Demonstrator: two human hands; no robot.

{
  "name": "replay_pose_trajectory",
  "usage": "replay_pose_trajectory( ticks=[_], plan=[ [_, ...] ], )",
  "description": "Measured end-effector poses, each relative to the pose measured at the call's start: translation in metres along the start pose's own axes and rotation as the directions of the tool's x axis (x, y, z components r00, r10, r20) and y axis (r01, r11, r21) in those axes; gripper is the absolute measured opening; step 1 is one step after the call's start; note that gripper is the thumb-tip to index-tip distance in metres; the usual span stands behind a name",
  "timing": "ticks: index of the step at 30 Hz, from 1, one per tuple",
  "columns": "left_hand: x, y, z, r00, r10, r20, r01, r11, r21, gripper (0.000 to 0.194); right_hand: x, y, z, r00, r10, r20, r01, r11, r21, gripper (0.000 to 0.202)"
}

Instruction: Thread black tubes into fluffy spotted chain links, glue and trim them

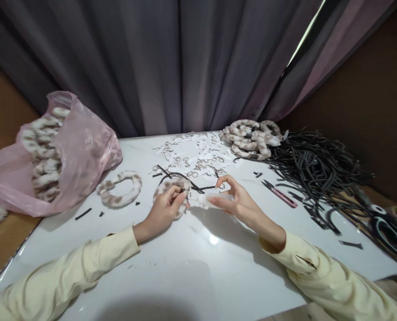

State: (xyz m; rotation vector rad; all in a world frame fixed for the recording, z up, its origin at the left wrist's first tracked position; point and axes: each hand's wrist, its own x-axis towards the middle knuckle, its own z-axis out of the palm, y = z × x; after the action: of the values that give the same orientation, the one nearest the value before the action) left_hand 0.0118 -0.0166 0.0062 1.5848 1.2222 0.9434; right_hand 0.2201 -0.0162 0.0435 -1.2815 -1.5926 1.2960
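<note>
My left hand (167, 207) grips a fluffy white-and-brown ring (160, 189), its fingers closed round the right side of it. Between the thumb and fingers of my right hand (233, 196) is a small translucent squeeze bottle (218, 200), tipped on its side. Its narrow nozzle points left at the ring, close to my left fingertips; whether it touches the fur I cannot tell. Just behind the ring lie several thin black strips (198, 189). To the left, a second fluffy ring (122, 189) rests flat on the white table.
A pink plastic bag (84, 156) of fluffy rings stands at left. Metal hooks with white tags (198, 158) lie scattered at the back. More fluffy rings (252, 137) and a heap of black cords (319, 160) fill the right, near pink snips (280, 194) and large scissors (390, 234).
</note>
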Motion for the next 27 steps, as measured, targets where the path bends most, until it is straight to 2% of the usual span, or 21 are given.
replay_pose_trajectory(
  ticks=[15,27],
  plan=[
    [0.0005,-0.0027,0.0006,0.999,-0.026,0.031,0.028,0.997,-0.071,0.028,0.0025,-0.0009,-0.0011,0.999,0.032,-0.021,-0.032,0.999,-0.003,0.039],
    [0.0001,-0.0036,-0.0003,0.999,-0.037,0.033,0.039,0.998,-0.043,0.028,0.0008,-0.0068,-0.0015,0.997,0.082,-0.004,-0.082,0.996,0.033,0.04]
  ],
)
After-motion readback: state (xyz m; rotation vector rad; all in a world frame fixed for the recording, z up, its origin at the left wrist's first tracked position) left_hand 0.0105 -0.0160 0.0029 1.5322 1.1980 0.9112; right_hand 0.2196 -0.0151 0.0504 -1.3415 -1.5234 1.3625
